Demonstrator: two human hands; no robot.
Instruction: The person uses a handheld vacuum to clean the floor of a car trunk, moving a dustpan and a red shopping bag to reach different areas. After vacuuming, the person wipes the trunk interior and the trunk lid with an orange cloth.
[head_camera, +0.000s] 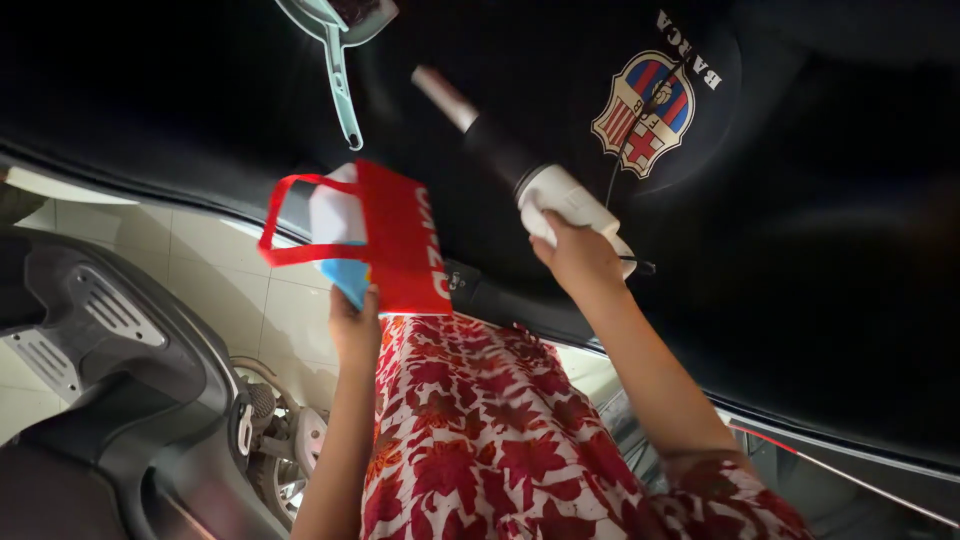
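My left hand (355, 325) is raised and grips a small red bag (395, 240) by its lower edge. The bag has red loop handles and something white and light blue inside it. My right hand (575, 250) is closed around the white handle of a long tool (520, 165) with a black body and a pale tip that points up and to the left. A thin dark cord hangs from the handle. Both hands are held up in front of a wide black surface (820, 200) bearing a round coloured crest (645, 110).
A pale green dustpan (335, 40) with a long handle lies at the top. A dark scooter body (110, 400) with a wheel (280, 450) stands at the lower left on light floor tiles (215, 280). Red-and-white flowered cloth (480, 430) fills the bottom centre.
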